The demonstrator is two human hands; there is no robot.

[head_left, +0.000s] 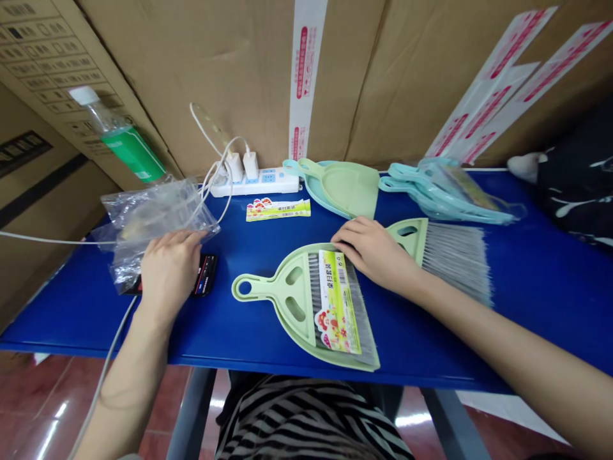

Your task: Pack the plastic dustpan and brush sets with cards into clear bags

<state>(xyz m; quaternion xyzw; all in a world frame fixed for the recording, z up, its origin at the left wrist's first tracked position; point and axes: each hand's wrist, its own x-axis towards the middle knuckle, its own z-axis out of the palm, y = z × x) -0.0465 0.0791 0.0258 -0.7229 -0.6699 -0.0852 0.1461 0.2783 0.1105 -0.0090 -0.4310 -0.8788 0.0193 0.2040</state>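
My left hand (pixel 168 278) lies flat at the near left, its fingertips on a clear plastic bag (pixel 158 223). Under the heel of that hand sits a black phone (pixel 205 275), partly hidden. My right hand (pixel 370 250) rests on the upper rim of a pale green dustpan (pixel 280 300), which holds a grey-bristled brush (pixel 335 300) with a yellow label. Just beyond my right wrist lies a second brush (pixel 447 259) with a green handle and grey bristles. Neither hand visibly grips anything.
A power strip (pixel 253 182) with white chargers and cables stands at the back of the blue table (pixel 96 313). Nearby are a printed strip (pixel 278 209), stacked dustpans (pixel 338 187), bagged pale blue items (pixel 445 191) and a green-labelled bottle (pixel 119 137). Cardboard boxes form the back wall.
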